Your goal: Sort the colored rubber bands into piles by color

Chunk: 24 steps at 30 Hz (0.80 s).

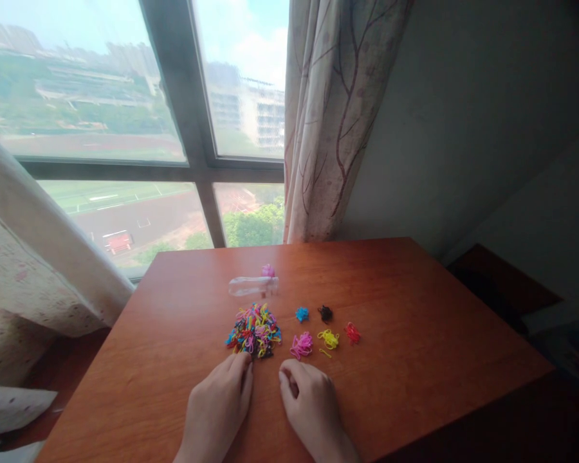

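A mixed pile of colourful small bands (pixel 255 329) lies on the brown table (pixel 415 334). My left hand (pixel 220 399) is at the pile's near edge, fingers closed together; whatever its fingertips hold is hidden. My right hand (pixel 311 402) rests below the sorted heaps with its fingers curled, and its fingertips are too hidden to show any content. Right of the mixed pile are a pink heap (pixel 301 345), a blue heap (pixel 302 314), a black heap (pixel 325 313), a yellow heap (pixel 329 338) and a red heap (pixel 352 332). One yellow band (pixel 325 353) lies apart, just under the yellow heap.
Behind the pile lies a clear plastic container (pixel 253 285) with a pink item (pixel 267 271) at its right end. A window (pixel 202 170) and curtains (pixel 318 122) stand beyond the table's far edge. Another curtain (pixel 43 257) hangs at the left.
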### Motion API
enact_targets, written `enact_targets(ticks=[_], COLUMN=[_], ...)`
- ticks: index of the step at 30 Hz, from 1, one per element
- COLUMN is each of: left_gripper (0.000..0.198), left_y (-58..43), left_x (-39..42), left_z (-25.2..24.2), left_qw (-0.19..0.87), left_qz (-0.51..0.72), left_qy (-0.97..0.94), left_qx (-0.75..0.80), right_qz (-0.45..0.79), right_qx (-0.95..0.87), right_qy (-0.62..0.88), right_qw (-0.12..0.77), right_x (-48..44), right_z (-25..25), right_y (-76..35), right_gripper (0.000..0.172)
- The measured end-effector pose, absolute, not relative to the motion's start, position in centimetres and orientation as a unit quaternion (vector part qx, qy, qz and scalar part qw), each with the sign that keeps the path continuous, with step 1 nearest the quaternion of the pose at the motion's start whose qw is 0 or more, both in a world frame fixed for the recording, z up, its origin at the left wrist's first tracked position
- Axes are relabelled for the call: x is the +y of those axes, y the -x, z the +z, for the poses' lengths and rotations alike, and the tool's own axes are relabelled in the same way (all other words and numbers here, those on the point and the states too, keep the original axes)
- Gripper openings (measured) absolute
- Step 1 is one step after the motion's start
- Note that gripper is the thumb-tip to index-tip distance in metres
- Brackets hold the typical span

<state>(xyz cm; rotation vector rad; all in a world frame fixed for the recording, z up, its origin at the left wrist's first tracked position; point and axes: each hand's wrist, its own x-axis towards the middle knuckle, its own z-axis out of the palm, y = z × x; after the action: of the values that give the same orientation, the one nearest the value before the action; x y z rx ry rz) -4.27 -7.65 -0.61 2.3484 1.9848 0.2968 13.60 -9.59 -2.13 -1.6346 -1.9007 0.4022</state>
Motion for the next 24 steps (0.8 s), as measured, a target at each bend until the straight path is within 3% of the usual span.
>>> enact_targets(ticks=[24], left_gripper=[0.026], left_y=[5.3], left_x=[-8.0], left_z=[-0.1], left_qw=[0.004], left_qz=[0.167], left_qy=[-0.754], left_qx=[0.636], right_qz=[0.139], right_qx=[-0.724], right_qy=[0.604], right_qw=[0.302], right_x=[-9.6], right_z=[-1.5], right_y=[-13.6], right_gripper=[0.016])
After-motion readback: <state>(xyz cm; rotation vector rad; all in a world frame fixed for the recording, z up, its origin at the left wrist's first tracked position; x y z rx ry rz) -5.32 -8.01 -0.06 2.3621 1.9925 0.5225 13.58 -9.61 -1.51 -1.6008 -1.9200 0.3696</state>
